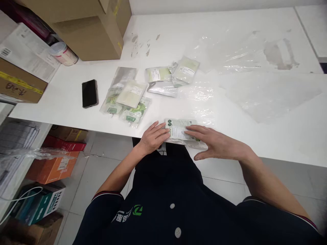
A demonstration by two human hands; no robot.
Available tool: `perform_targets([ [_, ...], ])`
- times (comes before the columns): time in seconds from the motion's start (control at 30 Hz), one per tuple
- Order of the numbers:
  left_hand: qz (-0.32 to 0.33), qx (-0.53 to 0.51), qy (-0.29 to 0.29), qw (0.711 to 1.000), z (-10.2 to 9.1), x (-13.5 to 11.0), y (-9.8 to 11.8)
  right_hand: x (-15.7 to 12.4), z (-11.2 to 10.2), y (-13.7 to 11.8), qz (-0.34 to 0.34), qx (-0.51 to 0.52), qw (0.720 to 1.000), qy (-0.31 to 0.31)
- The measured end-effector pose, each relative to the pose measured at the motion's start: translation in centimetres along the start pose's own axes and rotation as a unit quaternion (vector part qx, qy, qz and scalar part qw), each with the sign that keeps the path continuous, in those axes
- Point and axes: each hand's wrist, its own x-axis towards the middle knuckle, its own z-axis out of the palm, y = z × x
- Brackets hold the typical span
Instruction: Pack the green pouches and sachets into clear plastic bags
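Dark cloth shirt (158,217) faces a flat oblong packet (178,128), left hand (153,137) and right hand (217,142) at opposite ends, fingers apart.

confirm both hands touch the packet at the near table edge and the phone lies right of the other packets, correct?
No, the phone lies left of the other packets, as the head view shows. The left hand and right hand do touch the packet at the near table edge.
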Motion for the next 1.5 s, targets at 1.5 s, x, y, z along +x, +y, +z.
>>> perform_targets([
  [1.5,-0.198,-0.362,-0.214,0.885,-4.7,4.4,-2.6,0.8,-1.2,-0.7,0.03,-0.14,0.989,-0.019],
])
